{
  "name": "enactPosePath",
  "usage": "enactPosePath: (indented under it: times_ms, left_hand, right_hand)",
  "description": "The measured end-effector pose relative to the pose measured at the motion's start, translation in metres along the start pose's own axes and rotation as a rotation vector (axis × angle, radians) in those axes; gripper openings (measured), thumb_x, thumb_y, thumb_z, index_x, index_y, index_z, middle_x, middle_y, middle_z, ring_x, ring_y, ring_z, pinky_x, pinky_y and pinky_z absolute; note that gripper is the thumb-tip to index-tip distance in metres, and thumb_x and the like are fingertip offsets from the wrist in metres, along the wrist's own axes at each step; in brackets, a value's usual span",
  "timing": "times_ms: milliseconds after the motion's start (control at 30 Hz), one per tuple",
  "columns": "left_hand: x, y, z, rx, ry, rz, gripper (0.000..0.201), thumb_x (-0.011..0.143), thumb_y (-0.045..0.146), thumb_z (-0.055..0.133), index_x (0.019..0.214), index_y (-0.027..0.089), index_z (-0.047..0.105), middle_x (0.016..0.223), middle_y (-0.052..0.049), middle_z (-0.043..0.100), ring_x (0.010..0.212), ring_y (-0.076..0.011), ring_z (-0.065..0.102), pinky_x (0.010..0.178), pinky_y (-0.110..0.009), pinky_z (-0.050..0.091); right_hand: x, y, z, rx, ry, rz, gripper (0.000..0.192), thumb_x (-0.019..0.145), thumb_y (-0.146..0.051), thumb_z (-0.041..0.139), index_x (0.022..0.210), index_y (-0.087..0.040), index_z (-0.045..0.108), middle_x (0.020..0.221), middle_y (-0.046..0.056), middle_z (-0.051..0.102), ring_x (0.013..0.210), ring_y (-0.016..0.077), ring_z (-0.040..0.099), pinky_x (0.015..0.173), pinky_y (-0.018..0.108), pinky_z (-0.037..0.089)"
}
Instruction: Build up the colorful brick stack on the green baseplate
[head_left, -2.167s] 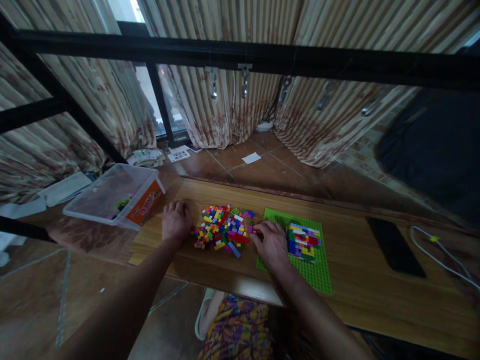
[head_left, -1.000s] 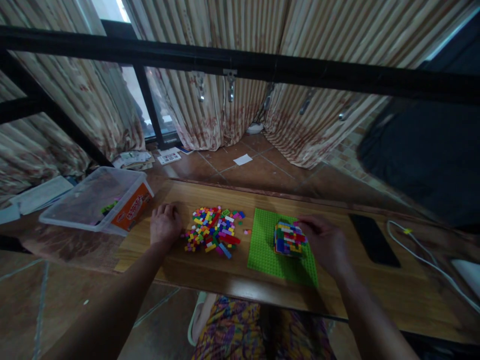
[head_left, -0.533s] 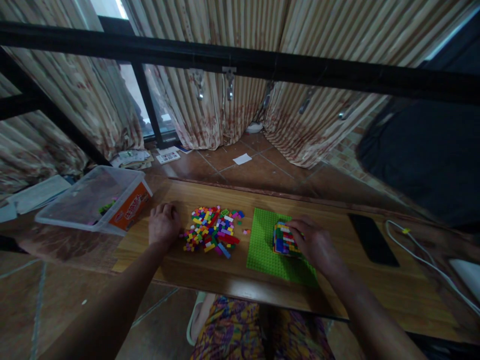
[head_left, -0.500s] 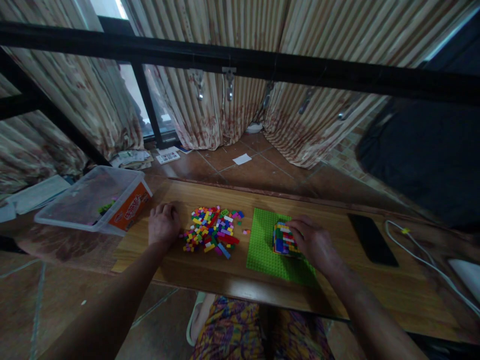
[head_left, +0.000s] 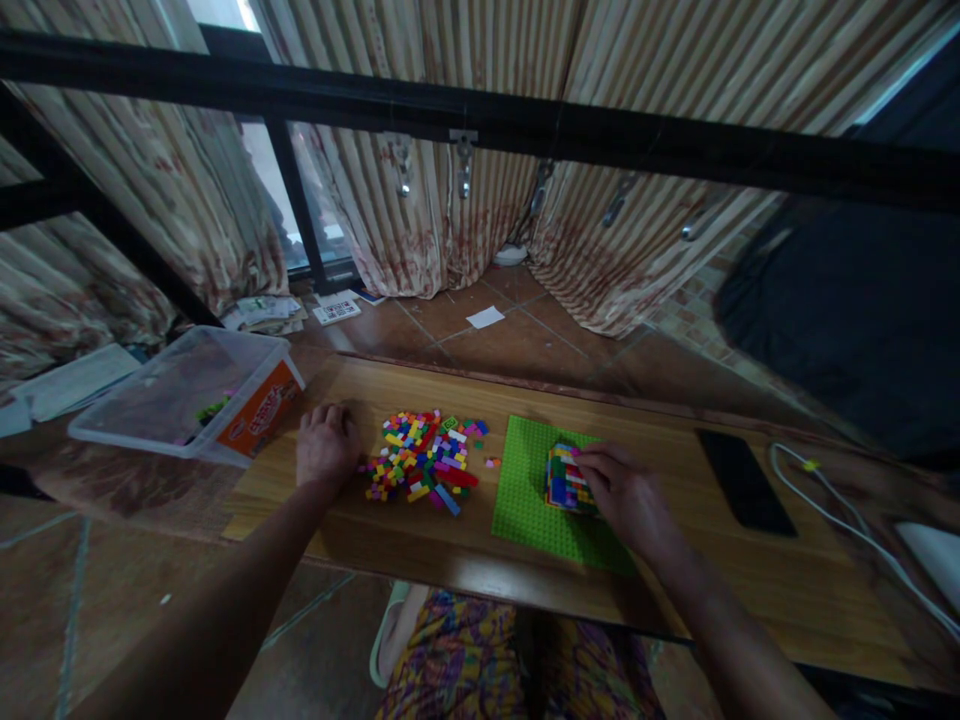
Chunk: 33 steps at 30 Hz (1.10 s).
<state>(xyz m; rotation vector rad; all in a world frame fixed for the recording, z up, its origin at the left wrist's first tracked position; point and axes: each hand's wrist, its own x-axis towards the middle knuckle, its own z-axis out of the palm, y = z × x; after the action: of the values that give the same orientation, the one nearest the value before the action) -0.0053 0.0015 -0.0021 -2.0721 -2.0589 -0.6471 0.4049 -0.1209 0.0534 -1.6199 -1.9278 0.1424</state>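
Observation:
My right hand [head_left: 619, 485] leans over the green baseplate [head_left: 517, 490], thumb and fingers pinched on a small pink brick [head_left: 576, 452]. The brick is at the top edge of a multicoloured block of toy bricks [head_left: 564, 482], built up on the plate; my fingers cover part of that block's right side. My left hand [head_left: 326, 445] rests on the table with its fingers curled in, and nothing shows in it. Just right of it lies a loose pile of small coloured bricks [head_left: 420, 455].
A clear plastic box [head_left: 180, 385] with an orange label and a few green pieces inside stands at the left. On the wooden table [head_left: 442, 560], a black phone [head_left: 746, 480] lies to the right, beside a white cable [head_left: 817, 485]. A dark metal rail [head_left: 480, 125] crosses in front of curtains.
My right hand has shifted slightly, and the pink brick between its fingertips now shows at the block's top edge. My left hand stays where it was.

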Motion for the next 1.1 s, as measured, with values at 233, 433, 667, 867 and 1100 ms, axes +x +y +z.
enactPosePath:
  times_ms: [233, 433, 667, 867, 1100]
  left_hand:
    - [0.0, 0.001, -0.002, 0.003, 0.009, 0.007, 0.029, 0.083, 0.023, 0.041, 0.099, 0.014, 0.064, 0.103, -0.015, 0.063, 0.097, -0.0307, 0.053, 0.088, -0.043, 0.041]
    - [0.0, 0.002, -0.002, 0.005, -0.006, -0.006, 0.031, 0.084, 0.024, 0.041, 0.101, 0.013, 0.064, 0.104, -0.016, 0.063, 0.099, -0.0311, 0.052, 0.088, -0.043, 0.042]
    - [0.0, 0.004, -0.004, -0.015, -0.025, -0.015, 0.031, 0.084, 0.024, 0.04, 0.101, 0.013, 0.063, 0.105, -0.017, 0.062, 0.1, -0.0316, 0.051, 0.089, -0.044, 0.041]
    - [0.0, 0.003, -0.003, -0.03, -0.027, -0.017, 0.03, 0.084, 0.024, 0.041, 0.101, 0.014, 0.063, 0.105, -0.016, 0.061, 0.1, -0.031, 0.051, 0.089, -0.044, 0.04]
    - [0.0, 0.003, -0.002, -0.031, -0.019, -0.022, 0.029, 0.084, 0.024, 0.041, 0.098, 0.015, 0.064, 0.104, -0.015, 0.061, 0.099, -0.0307, 0.052, 0.089, -0.045, 0.041]
  right_hand:
    - [0.006, -0.002, 0.003, 0.02, -0.011, 0.098, 0.019, 0.085, -0.025, 0.05, 0.085, -0.022, 0.069, 0.088, 0.005, 0.068, 0.077, 0.018, 0.064, 0.07, 0.029, 0.051]
    - [0.013, -0.005, -0.001, -0.028, -0.105, 0.149, 0.025, 0.085, -0.024, 0.048, 0.096, -0.022, 0.07, 0.091, 0.005, 0.068, 0.078, 0.0179, 0.064, 0.07, 0.029, 0.048]
    - [0.022, -0.003, -0.011, -0.031, -0.226, 0.112, 0.025, 0.086, -0.027, 0.049, 0.1, -0.023, 0.07, 0.093, 0.004, 0.07, 0.078, 0.0174, 0.064, 0.071, 0.028, 0.048]
    - [0.031, 0.0, -0.018, -0.05, -0.317, 0.102, 0.017, 0.085, -0.029, 0.054, 0.094, -0.022, 0.066, 0.086, 0.004, 0.067, 0.078, 0.0181, 0.063, 0.072, 0.029, 0.046]
    - [0.025, -0.002, -0.01, -0.032, -0.303, 0.039, 0.014, 0.085, -0.031, 0.057, 0.095, -0.023, 0.065, 0.095, 0.004, 0.065, 0.089, 0.0197, 0.061, 0.081, 0.032, 0.047]
